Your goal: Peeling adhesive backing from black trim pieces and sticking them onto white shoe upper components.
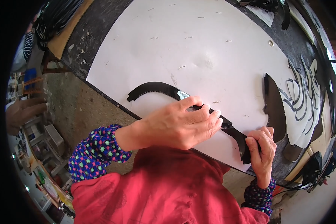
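Note:
A long curved black strip (155,89) with a toothed edge lies on a big white sheet (198,48) that covers the worktable. My left hand (179,123) lies flat across the strip's middle, pressing it down with the fingers together. My right hand (263,147) pinches the strip's near end between thumb and fingers at the table's front edge. The strip's far end curls free to the left of my left hand.
A stack of black curved pieces (274,108) and white curved cutouts (302,104) lies to the right on the dark table (100,22). Another person's hand (24,112) shows at the far left. Shelves and clutter stand on the floor lower left.

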Tool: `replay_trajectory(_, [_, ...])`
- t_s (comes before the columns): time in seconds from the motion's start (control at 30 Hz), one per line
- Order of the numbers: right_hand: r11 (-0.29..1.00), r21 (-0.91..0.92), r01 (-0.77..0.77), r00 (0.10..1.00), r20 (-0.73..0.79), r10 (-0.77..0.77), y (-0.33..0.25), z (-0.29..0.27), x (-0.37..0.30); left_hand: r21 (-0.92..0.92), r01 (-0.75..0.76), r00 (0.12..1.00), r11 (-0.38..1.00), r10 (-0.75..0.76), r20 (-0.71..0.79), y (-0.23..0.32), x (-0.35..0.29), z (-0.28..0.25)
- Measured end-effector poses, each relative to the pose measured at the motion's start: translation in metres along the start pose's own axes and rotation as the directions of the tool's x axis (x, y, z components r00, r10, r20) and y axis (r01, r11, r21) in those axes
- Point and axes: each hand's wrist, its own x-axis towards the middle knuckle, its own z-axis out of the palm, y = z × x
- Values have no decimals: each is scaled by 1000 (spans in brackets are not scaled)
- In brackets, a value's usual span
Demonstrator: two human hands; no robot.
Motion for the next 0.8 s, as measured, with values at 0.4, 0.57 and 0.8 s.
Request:
replay_trajectory(0.4, [993,22,-112,992,69,110,-5,-7,7,-19,19,1000,1000,-19,-12,1,2,1])
replay_trajectory(0.57, [992,16,-124,989,79,122,-4,-8,7,-22,23,1000,999,-23,-4,1,2,0])
replay_trajectory(0.8, [991,-8,-134,986,94,134,-6,-9,10,-17,29,1000,999,-29,6,2,3,-1])
